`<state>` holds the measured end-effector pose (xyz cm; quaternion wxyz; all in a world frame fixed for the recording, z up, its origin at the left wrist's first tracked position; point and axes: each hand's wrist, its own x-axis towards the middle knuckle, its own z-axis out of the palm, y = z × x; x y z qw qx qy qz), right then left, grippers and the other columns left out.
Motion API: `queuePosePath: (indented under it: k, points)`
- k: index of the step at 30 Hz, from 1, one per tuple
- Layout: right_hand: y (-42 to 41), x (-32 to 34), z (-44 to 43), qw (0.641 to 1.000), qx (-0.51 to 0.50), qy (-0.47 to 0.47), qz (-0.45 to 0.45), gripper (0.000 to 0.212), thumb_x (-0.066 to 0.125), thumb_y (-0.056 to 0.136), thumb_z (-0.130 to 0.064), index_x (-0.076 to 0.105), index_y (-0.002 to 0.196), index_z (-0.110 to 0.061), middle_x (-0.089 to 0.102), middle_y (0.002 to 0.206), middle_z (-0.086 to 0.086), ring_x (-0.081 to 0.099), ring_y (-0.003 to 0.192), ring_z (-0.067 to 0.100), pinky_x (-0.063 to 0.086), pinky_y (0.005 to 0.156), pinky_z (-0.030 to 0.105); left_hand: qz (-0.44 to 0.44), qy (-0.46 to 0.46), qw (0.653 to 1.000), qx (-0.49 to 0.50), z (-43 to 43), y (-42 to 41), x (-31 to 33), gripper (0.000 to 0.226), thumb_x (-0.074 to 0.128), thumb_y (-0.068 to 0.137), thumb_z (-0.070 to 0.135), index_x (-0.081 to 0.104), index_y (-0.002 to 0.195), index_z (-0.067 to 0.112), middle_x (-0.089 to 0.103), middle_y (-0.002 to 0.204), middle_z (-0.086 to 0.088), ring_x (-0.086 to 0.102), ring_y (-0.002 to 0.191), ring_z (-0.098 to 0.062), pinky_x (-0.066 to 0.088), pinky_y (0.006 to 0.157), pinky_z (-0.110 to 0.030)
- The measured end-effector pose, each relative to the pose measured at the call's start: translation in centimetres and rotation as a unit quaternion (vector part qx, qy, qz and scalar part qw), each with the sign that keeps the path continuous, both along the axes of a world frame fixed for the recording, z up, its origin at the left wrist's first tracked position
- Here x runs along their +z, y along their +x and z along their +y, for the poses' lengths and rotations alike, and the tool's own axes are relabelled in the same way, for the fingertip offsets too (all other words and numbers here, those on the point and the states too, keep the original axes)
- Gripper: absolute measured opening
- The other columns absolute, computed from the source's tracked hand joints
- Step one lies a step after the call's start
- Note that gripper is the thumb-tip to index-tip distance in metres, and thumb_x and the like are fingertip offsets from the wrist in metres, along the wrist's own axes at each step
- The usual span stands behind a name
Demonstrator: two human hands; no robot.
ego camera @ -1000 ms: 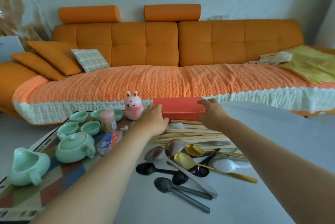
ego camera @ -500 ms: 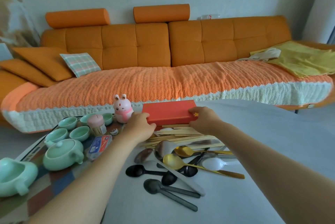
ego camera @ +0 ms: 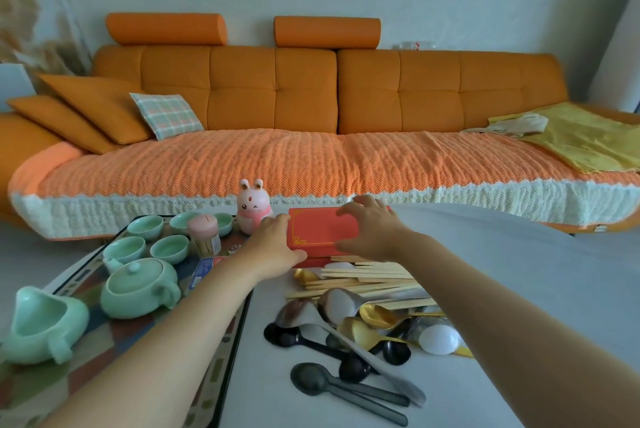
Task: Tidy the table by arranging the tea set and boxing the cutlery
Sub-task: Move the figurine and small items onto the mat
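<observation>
- Head view, against half a second before: the red box (ego camera: 320,231) had tipped so its gold-bordered lid faced the camera more fully, where it had shown mostly its front edge; the right hand (ego camera: 369,228) had slid from the box's right end up over its top.
- Head view, grips: the left hand (ego camera: 273,244) was closed on the box's left end, thumb along the near edge; the right hand's fingers clasped the top right part. Both held the box, its near edge just above the surface.
- Head view, the deciding relation: the box's long axis ran left to right between the hands, square to both forearms. The chopsticks (ego camera: 367,283) lay just nearer than it, running the same way, with the spoons (ego camera: 349,334) heaped nearer again. The right hand sat closer to that cutlery.
- Head view, judgement: lifting the lid seemed next.
</observation>
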<state>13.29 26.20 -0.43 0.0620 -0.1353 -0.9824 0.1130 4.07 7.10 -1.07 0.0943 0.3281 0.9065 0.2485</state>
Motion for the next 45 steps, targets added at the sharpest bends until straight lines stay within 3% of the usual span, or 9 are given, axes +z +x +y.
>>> queuePosePath:
  k: [5,10,14,22,27,30,34,40,45]
  points:
    - [-3.3,-0.8,-0.4,0.998,0.040,-0.004,-0.048,0.088,0.068,0.069,-0.068,0.033,0.144,-0.040,0.025,0.153,-0.001,0.024,0.141,0.025,0.018,0.114,0.052,0.012,-0.012,1.000,-0.026,-0.2,-1.2,-0.4,0.067,0.071,0.083,0.031,0.038,0.140,0.020,0.039,0.136,-0.006,0.046,0.121,-0.023,0.036,0.082,-0.027]
    - [-5.2,-0.5,0.7,0.992,0.039,0.021,-0.118,0.115,0.072,0.055,-0.077,0.014,0.149,-0.046,0.018,0.159,-0.001,0.015,0.146,0.030,0.008,0.115,0.062,-0.014,0.031,0.999,-0.031,0.2,-2.2,-1.6,0.053,0.074,0.068,0.038,0.054,0.116,0.028,0.058,0.111,0.000,0.059,0.093,-0.017,0.054,0.080,-0.038]
    - [-5.7,-0.7,0.5,0.996,0.041,-0.008,-0.083,0.104,0.075,0.050,-0.073,0.025,0.139,-0.054,0.035,0.141,0.001,0.027,0.132,0.029,0.019,0.110,0.062,-0.010,0.094,0.995,-0.009,0.8,-2.0,-2.4,0.048,0.076,0.069,0.027,0.057,0.113,0.025,0.064,0.099,0.003,0.063,0.087,-0.016,0.056,0.077,-0.040]
    - [-5.8,-0.8,0.8,0.997,0.041,-0.058,-0.037,0.089,0.076,0.049,-0.072,0.037,0.128,-0.059,0.042,0.131,-0.003,0.035,0.125,0.027,0.026,0.108,0.060,-0.016,0.147,0.988,0.045,0.9,-2.1,-3.4,0.035,0.081,0.074,0.023,0.060,0.101,0.021,0.066,0.093,0.007,0.064,0.090,-0.016,0.038,0.060,-0.019]
    - [-5.3,0.4,1.4,0.994,0.029,-0.104,0.021,0.085,0.079,0.055,-0.067,0.037,0.128,-0.059,0.040,0.125,-0.003,0.038,0.120,0.025,0.038,0.103,0.052,-0.011,0.114,0.992,0.061,0.7,-2.0,-3.3,0.080,0.077,0.079,0.028,0.032,0.144,0.022,0.049,0.136,-0.002,0.051,0.121,-0.023,0.042,0.086,-0.030]
    - [-4.7,0.5,1.2,0.999,0.040,-0.031,0.012,0.090,0.074,0.051,-0.073,0.033,0.129,-0.060,0.037,0.131,-0.003,0.034,0.123,0.024,0.033,0.105,0.048,0.051,0.118,0.991,0.027,0.5,-1.9,-2.6,0.096,0.074,0.082,0.027,0.009,0.153,0.028,0.037,0.142,-0.005,0.047,0.124,-0.026,0.043,0.085,-0.031]
    - [-4.2,0.8,0.7,0.999,0.050,0.016,0.013,0.092,0.070,0.049,-0.079,0.031,0.131,-0.060,0.037,0.133,-0.001,0.031,0.124,0.024,0.028,0.107,0.047,0.209,0.085,0.974,-0.031,0.6,-1.8,-2.0,0.071,0.069,0.086,0.023,0.035,0.146,0.037,0.037,0.140,-0.003,0.050,0.119,-0.026,0.053,0.080,-0.038]
    - [-3.2,0.9,1.0,0.998,0.058,-0.004,-0.030,0.079,0.069,0.060,-0.074,0.048,0.131,-0.046,0.042,0.132,-0.006,0.045,0.119,0.021,0.039,0.103,0.044,0.185,0.049,0.979,-0.077,1.0,-1.7,-1.9,0.048,0.064,0.094,0.021,0.053,0.140,0.021,0.050,0.140,-0.002,0.050,0.124,-0.022,0.042,0.101,-0.034]
    - [-2.2,1.3,0.6,0.994,0.097,0.043,0.001,0.063,0.063,0.081,-0.032,0.045,0.141,-0.029,0.055,0.131,-0.004,0.055,0.113,0.020,0.050,0.094,0.040,0.178,0.090,0.977,-0.068,1.2,-1.6,-0.8,0.044,0.056,0.098,0.014,0.053,0.141,0.019,0.047,0.146,-0.003,0.047,0.131,-0.022,0.035,0.105,-0.029]
